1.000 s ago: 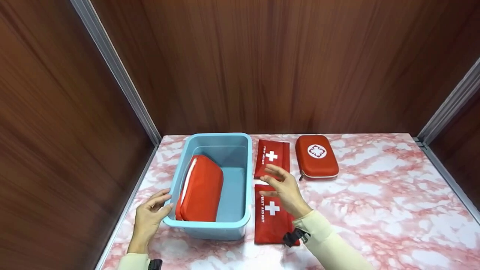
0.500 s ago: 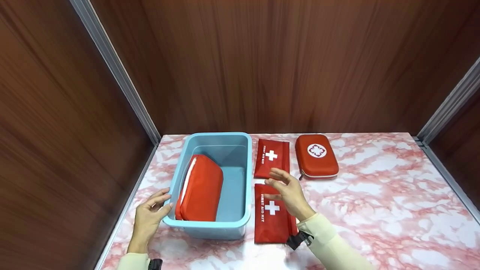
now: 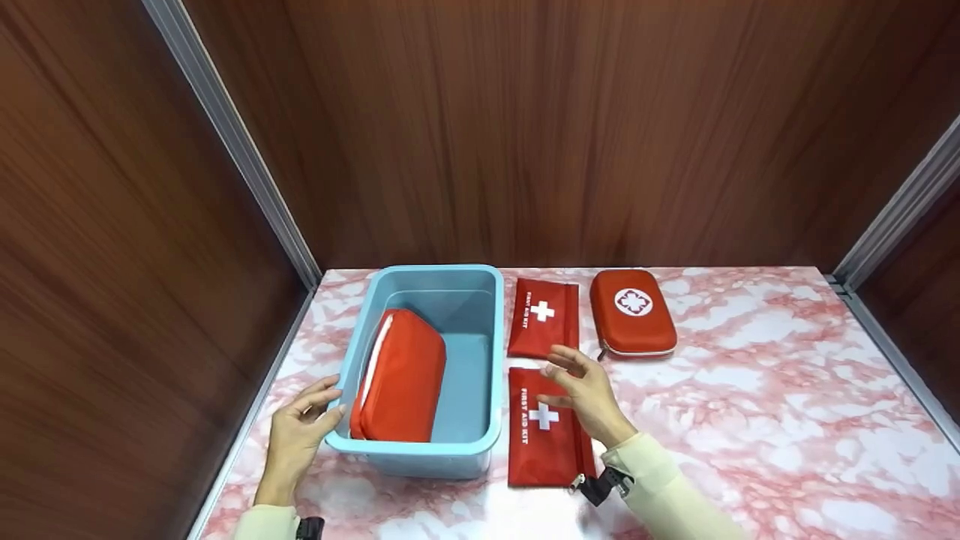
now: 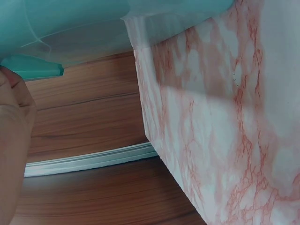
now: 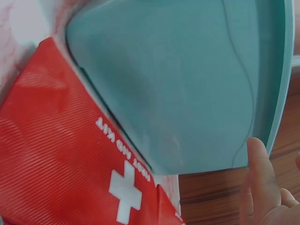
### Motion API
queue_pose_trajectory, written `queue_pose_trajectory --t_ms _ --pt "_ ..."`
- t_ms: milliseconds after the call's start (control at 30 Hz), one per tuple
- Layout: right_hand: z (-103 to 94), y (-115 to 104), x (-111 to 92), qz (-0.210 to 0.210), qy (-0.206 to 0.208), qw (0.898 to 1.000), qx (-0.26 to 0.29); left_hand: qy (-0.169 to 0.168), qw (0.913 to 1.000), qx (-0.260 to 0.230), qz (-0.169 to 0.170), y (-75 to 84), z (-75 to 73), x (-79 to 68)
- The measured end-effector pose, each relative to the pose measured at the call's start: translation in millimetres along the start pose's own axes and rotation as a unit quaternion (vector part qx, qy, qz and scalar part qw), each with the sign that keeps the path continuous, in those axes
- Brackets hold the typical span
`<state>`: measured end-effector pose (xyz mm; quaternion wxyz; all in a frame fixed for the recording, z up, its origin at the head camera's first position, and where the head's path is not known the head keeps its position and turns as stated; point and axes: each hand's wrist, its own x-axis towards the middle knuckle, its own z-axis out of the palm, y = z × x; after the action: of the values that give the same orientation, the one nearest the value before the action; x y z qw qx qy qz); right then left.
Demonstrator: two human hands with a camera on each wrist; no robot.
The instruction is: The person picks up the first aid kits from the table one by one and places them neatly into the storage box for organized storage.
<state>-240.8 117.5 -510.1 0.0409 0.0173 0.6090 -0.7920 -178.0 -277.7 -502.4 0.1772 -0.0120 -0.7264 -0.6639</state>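
My left hand (image 3: pixel 295 439) pinches the left rim of a light blue plastic bin (image 3: pixel 420 448) near its front corner; the left wrist view shows fingers (image 4: pixel 22 91) at that rim. Inside the bin, a red pouch (image 3: pixel 405 379) with a white edge leans toward the left wall. My right hand (image 3: pixel 592 401) hovers with parted, slightly bent fingers over a red first aid kit pouch (image 3: pixel 534 457), which lies flat right of the bin. Nothing is in that hand. Behind lies a smaller red first aid kit pouch (image 3: pixel 531 330).
A red hard zip case (image 3: pixel 637 330) with a white emblem lies at the back right. Pink marbled tabletop (image 3: pixel 787 390) extends to its right. Wood-look panels (image 3: pixel 480 135) stand behind and at both sides, with metal strips (image 3: pixel 247 165) along the corners.
My right hand has drawn slightly right and toward me, from beside the bin's right rim to over the nearer first aid kit pouch. The left hand and the bin stay put.
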Motion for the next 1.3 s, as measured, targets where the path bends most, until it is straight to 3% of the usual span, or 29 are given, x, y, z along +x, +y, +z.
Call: queue_pose_trajectory --t_ms 467,1300 --pt "-17.9 18 1 0.018 0.023 1.000 -0.007 -0.004 0.9998 0.000 0.017 -0.8 0.9 1.6" --pt "-45.1 36 0 0.064 0.044 0.997 -0.014 0.001 1.0000 0.004 0.006 -2.5 -0.4 0.7"
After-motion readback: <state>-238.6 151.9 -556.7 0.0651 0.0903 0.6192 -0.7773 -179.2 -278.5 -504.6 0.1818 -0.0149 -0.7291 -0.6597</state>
